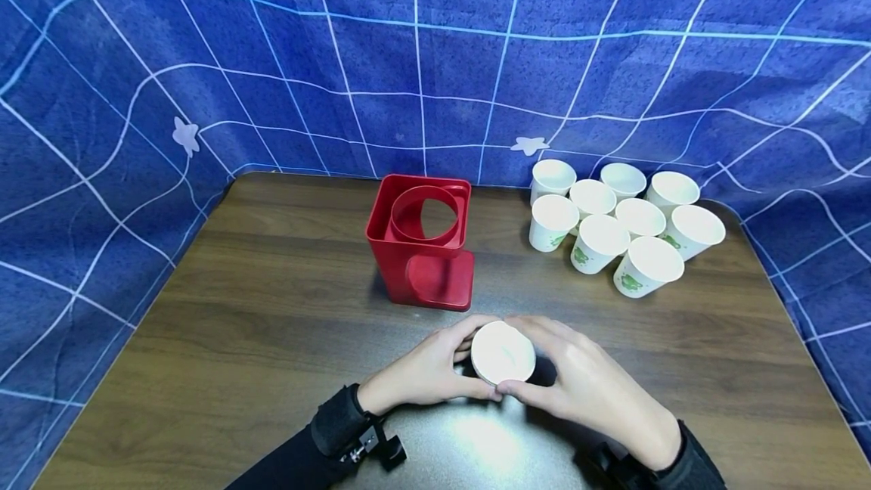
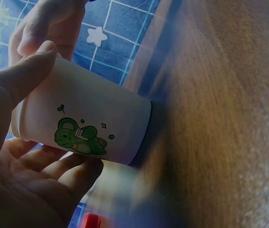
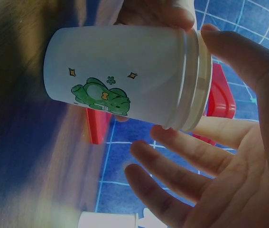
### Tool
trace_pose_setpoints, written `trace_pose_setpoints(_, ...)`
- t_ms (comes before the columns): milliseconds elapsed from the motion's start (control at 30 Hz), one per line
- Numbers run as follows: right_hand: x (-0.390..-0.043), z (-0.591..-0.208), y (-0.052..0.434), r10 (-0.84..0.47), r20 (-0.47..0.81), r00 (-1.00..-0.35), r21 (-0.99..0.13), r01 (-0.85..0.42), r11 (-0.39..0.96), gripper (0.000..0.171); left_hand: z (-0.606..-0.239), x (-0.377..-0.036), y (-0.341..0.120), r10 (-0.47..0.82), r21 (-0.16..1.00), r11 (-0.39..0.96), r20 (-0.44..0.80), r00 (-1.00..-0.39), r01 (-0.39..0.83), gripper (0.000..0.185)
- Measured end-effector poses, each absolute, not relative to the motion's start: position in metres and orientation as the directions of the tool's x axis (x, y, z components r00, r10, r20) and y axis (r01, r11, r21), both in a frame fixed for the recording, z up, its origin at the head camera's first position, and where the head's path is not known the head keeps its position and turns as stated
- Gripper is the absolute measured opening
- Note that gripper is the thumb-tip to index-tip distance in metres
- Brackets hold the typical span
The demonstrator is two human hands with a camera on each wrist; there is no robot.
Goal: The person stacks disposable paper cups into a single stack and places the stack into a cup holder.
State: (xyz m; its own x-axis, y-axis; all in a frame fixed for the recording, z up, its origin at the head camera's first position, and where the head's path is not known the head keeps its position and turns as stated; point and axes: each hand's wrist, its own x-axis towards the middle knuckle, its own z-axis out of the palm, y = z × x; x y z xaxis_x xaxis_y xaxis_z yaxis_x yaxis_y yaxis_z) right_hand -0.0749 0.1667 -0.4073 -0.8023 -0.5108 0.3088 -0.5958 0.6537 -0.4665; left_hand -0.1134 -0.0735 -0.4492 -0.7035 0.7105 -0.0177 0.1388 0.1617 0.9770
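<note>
A white paper cup (image 1: 503, 354) stands upright near the table's front, between both hands. A green cartoon bear (image 2: 79, 137) is printed on its side. Two rims (image 3: 203, 80) show one above the other in the right wrist view, like one cup nested inside another. My left hand (image 1: 432, 369) holds the cup from the left, thumb near the rim and fingers curved round the far side. From the right, my right hand (image 1: 585, 373) grips the upper rim between thumb and forefinger, its other fingers spread loosely below.
A red plastic holder (image 1: 391, 271) with a round ring stands behind the hands, left of centre. Several white paper cups (image 1: 649, 267) stand in a cluster at the back right. A blue patterned cloth (image 1: 435, 59) hangs behind the brown wooden table (image 1: 272, 308).
</note>
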Motion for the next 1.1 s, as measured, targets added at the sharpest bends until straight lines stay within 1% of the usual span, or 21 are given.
trace_pose_setpoints(533,-0.0754,-0.4094,0.1687,-0.520,0.298,-0.801,-0.474,-0.596,0.648,0.062,-0.4498,-0.1131,-0.0730,0.714,0.977,0.161,-0.016,-0.700,0.142,0.077)
trace_pose_setpoints(900,-0.0752,-0.4077,0.1701,-0.523,0.265,-0.810,-0.429,-0.585,0.689,0.066,-0.4483,-0.1133,-0.0726,0.711,0.974,0.172,-0.022,-0.703,0.144,0.078)
trace_pose_setpoints(1100,-0.0779,-0.4030,0.1763,-0.544,0.263,-0.797,-0.424,-0.602,0.677,0.062,-0.4495,-0.1131,-0.0722,0.709,0.975,0.165,-0.013,-0.705,0.148,0.078)
